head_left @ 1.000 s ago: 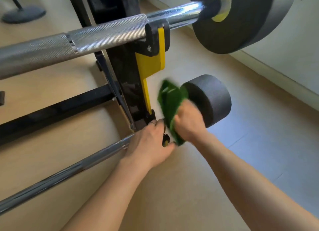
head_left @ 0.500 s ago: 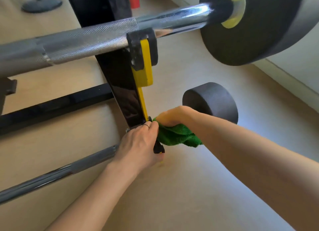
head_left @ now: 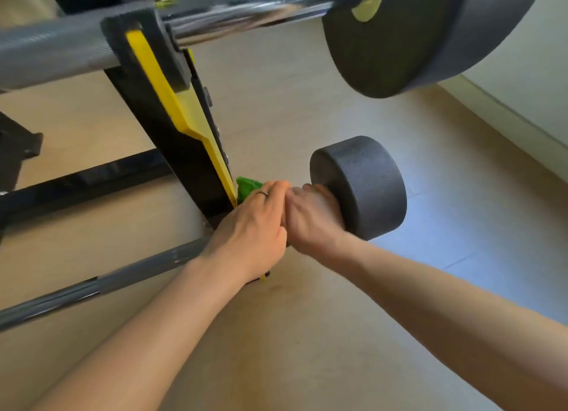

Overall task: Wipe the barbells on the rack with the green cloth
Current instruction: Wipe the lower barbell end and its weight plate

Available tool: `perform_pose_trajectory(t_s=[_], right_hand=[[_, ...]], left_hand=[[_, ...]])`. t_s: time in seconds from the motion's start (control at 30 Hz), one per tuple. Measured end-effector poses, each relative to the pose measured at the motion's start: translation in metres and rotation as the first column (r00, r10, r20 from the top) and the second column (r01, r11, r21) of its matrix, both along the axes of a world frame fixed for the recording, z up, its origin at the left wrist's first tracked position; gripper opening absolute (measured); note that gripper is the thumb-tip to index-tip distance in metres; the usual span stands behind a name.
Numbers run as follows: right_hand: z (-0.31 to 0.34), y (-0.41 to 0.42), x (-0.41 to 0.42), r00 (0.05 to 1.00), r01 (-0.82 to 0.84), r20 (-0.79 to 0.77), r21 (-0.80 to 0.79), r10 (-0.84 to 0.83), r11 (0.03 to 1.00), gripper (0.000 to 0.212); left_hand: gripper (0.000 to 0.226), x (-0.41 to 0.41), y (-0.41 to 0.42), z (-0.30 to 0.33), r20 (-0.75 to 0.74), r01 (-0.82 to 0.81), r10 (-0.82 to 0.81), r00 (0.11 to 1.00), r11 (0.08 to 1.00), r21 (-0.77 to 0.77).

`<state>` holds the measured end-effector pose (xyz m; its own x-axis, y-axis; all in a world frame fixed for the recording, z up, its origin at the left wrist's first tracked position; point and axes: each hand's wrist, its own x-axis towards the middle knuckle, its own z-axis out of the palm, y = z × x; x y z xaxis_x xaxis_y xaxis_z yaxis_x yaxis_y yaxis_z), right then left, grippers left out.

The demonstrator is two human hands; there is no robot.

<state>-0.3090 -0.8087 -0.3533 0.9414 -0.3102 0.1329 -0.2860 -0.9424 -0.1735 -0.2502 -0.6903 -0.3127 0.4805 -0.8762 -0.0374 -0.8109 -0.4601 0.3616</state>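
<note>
Head view: both hands [head_left: 284, 217] curl round the lower steel barbell [head_left: 101, 283]; fuzzy green cloth [head_left: 247, 188] peeks out.

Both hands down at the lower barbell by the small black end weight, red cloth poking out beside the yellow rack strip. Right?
Not quite: the cloth is green, not red. The head view shows it poking out beside the yellow rack strip, just past the left hand. The rest holds: the right hand and the left are both down at the lower barbell, by the small black end weight.
</note>
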Motion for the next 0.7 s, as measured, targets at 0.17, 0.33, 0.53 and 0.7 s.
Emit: perform_pose_trajectory(t_s=[0.17, 0.33, 0.53, 0.7], right_hand=[[0.034, -0.012, 0.030, 0.858, -0.185, -0.493, -0.042, 0.141, 0.982, 0.026], [0.040, -0.020, -0.012, 0.960, -0.151, -0.224, 0.088, 0.167, 0.985, 0.031], [0.064, -0.042, -0.030, 0.946, -0.100, 0.295, -0.121, 0.132, 0.988, 0.036], [0.055, -0.077, -0.006, 0.967, 0.248, -0.043, -0.044, -0.250, 0.968, 0.048]], left_hand=[[0.074, -0.001, -0.015, -0.009, -0.038, -0.116, 0.124, 0.992, 0.980, 0.163], [0.079, 0.004, -0.042, -0.016, -0.053, -0.171, 0.185, 0.981, 0.963, 0.210], [0.061, 0.014, -0.061, -0.038, 0.134, -0.114, 0.071, 0.988, 0.930, 0.350], [0.039, 0.020, -0.084, -0.031, -0.177, -0.017, 0.105, 0.979, 0.898, 0.440]])
